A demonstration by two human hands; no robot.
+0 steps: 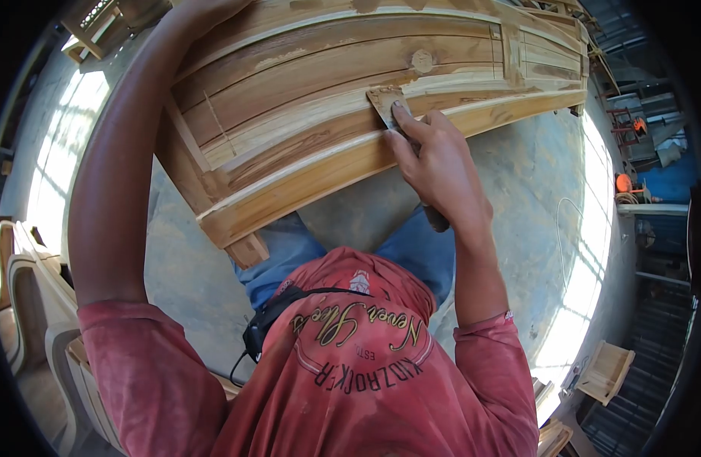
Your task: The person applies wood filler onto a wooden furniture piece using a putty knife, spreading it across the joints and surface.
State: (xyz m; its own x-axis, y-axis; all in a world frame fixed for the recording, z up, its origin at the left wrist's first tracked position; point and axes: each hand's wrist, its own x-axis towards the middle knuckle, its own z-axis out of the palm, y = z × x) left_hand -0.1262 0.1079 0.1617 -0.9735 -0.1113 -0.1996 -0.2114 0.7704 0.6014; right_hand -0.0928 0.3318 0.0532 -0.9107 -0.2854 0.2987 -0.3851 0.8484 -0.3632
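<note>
On my feed I make out curved wooden furniture frames at lower left, a thin pale cord curving over the partly sunlit grey floor, two orange objects towards the right edge, and a box-like wooden piece below them.

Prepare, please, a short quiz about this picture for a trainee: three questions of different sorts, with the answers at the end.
1. What is in the grip of the right hand?
A) a hammer
B) a flat-bladed scraper
C) a paintbrush

2. True or false: the left hand also holds that tool.

3. Which is nearer to the tool: the round mark on the wooden piece, or the stub near its lower left corner in the picture?

Key: 1. B. 2. False; the left hand is at the top edge of the picture, apart from the tool. 3. The round mark.
</note>
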